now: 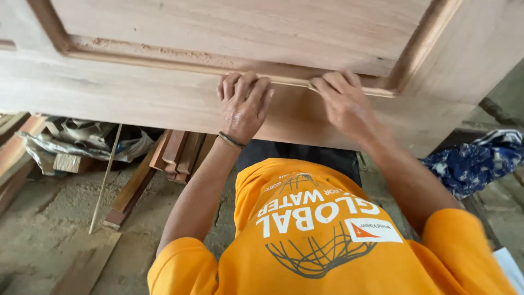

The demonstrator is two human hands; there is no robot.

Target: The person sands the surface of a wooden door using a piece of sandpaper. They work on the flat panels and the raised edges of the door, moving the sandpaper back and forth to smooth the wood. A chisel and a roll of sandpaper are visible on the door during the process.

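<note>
A large wooden door (164,95), pale and unfinished, lay flat across the upper part of the view, its near edge just in front of the person's body. A recessed panel (240,22) filled the middle of it, bordered by a raised moulding (164,59) that ran along the near side and turned up at the right corner. Fine sawdust sat in the groove beside that moulding.

Both hands rested on the door at the moulding. The left hand (244,104) lay palm down, fingers together and curled over the edge of the strip, a dark band around its wrist. The right hand (343,102) lay just beside it, also palm down, its fingertips pressed onto a thin pale strip (349,90) of the moulding. Neither hand held a loose thing; both were flattened against the wood, close together but not touching each other.

The person wore an orange shirt (327,235) with white and grey printing. Below the door, the dusty floor (49,218) carried short planks (177,147) stacked near the door's edge, a longer board (131,188) lying at an angle, a thin stick (103,180) leaning beside it, and a crumpled grey sack (82,139). On the right lay a blue patterned cloth (475,161).
</note>
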